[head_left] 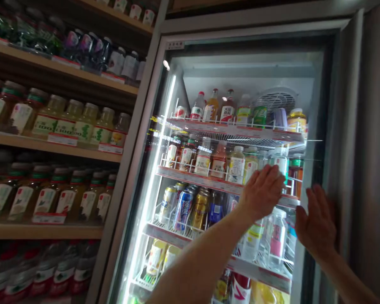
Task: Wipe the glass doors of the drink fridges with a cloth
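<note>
A lit drinks fridge with a glass door (164, 202) fills the middle of the view. My left hand (263, 190) lies flat and open against the glass, in front of the second shelf's bottles (220, 162). My right hand (316, 221) is open too, fingers pointing up, resting at the door's right frame (338, 169). Neither hand holds anything. Cans (190, 209) stand on the third shelf, just left of my left forearm.
Wooden wall shelves (50, 145) on the left carry rows of bottled drinks with price tags. The fridge's top shelf (234, 131) holds more bottles under a fan grille (277, 99). A grey pillar (372, 160) stands at the right.
</note>
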Tool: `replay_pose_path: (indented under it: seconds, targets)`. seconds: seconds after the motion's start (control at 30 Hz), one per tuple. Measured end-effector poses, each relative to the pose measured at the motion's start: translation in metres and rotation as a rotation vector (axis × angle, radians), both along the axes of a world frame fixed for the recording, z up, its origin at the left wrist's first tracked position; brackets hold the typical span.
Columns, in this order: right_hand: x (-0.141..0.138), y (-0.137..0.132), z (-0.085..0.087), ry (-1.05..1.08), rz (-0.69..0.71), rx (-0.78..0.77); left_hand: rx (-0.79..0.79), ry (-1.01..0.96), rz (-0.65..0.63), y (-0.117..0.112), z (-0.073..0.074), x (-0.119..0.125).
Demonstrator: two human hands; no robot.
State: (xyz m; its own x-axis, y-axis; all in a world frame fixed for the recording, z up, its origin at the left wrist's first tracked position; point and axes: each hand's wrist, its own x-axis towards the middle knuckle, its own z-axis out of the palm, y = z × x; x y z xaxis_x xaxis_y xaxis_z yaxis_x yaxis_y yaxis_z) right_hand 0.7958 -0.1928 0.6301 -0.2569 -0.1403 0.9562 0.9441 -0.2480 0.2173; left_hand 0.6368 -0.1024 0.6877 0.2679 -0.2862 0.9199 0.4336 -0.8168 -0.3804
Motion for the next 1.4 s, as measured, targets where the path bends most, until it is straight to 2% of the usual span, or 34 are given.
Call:
replay_pose_path:
  seconds: [0.03, 0.1, 0.13, 0.2, 0.23, 0.27, 0.33, 0.43, 0.5, 0.57, 0.6, 0.67, 0.73, 0.8, 0.87, 0.93, 0.97, 1.0, 1.1, 1.17, 1.2, 1.3, 1.33, 1.37, 1.4]
  targets:
    - [0.002, 0.000, 0.000, -0.002, -0.016, 0.007, 0.019, 0.023, 0.009, 0.002, -0.004, -0.004]
    - [0.005, 0.001, -0.001, -0.007, -0.039, 0.035, -0.009, -0.051, 0.055, 0.026, 0.000, -0.044]
    - [0.006, 0.002, -0.001, -0.017, -0.044, 0.045, -0.038, -0.129, 0.084, 0.044, 0.007, -0.074]
    - [0.007, 0.004, -0.001, -0.052, -0.055, 0.060, -0.195, -0.434, 0.142, 0.078, 0.023, -0.132]
    - [0.008, 0.005, -0.001, -0.070, -0.060, 0.063, -0.261, -0.554, 0.158, 0.090, 0.028, -0.151]
    - [0.009, 0.006, -0.001, -0.082, -0.064, 0.066, -0.296, -0.612, 0.163, 0.095, 0.030, -0.160]
    - [0.011, 0.006, -0.001, -0.084, -0.075, 0.055, -0.258, -0.533, 0.139, 0.086, 0.021, -0.146]
    - [0.014, 0.004, -0.001, -0.071, -0.093, 0.026, -0.032, -0.088, 0.070, 0.053, -0.009, -0.094]
    - [0.016, 0.003, -0.001, -0.074, -0.105, 0.024, 0.048, 0.081, 0.060, 0.046, -0.019, -0.084]
    - [0.016, 0.004, -0.001, -0.081, -0.113, 0.035, 0.013, 0.017, 0.077, 0.062, -0.014, -0.107]
    - [0.015, 0.004, -0.001, -0.086, -0.119, 0.036, -0.040, -0.088, 0.087, 0.075, -0.008, -0.126]
    - [0.013, 0.006, -0.002, -0.081, -0.131, 0.034, -0.214, -0.422, 0.099, 0.099, 0.006, -0.161]
    - [0.010, 0.006, -0.002, -0.056, -0.138, 0.028, -0.295, -0.572, 0.090, 0.108, 0.009, -0.172]
    - [0.007, 0.006, -0.001, -0.039, -0.135, 0.024, -0.226, -0.438, 0.073, 0.098, -0.003, -0.154]
    - [0.005, 0.004, 0.000, -0.073, -0.135, 0.029, -0.046, -0.108, 0.059, 0.079, -0.023, -0.126]
    - [0.007, 0.002, 0.000, -0.111, -0.134, 0.041, 0.099, 0.149, 0.072, 0.068, -0.038, -0.115]
    - [0.008, 0.002, 0.001, -0.121, -0.134, 0.045, 0.115, 0.168, 0.091, 0.069, -0.041, -0.120]
    - [0.009, 0.001, 0.001, -0.120, -0.138, 0.042, 0.087, 0.104, 0.116, 0.075, -0.040, -0.131]
    - [0.003, 0.004, 0.001, -0.071, -0.159, 0.035, -0.127, -0.350, 0.164, 0.100, -0.031, -0.175]
    - [-0.013, 0.010, 0.000, -0.019, -0.144, 0.055, -0.194, -0.493, 0.155, 0.107, -0.033, -0.187]
    - [-0.024, 0.015, -0.001, 0.000, -0.125, 0.055, -0.172, -0.443, 0.142, 0.106, -0.039, -0.185]
    - [-0.059, 0.032, -0.006, 0.023, -0.074, 0.006, 0.022, 0.006, 0.102, 0.095, -0.065, -0.172]
    - [-0.068, 0.037, -0.008, 0.028, -0.069, -0.011, 0.063, 0.102, 0.100, 0.094, -0.072, -0.171]
    - [-0.075, 0.041, -0.010, 0.036, -0.067, -0.019, 0.073, 0.117, 0.108, 0.096, -0.076, -0.175]
    - [-0.079, 0.044, -0.011, 0.048, -0.066, -0.020, 0.046, 0.041, 0.125, 0.100, -0.077, -0.182]
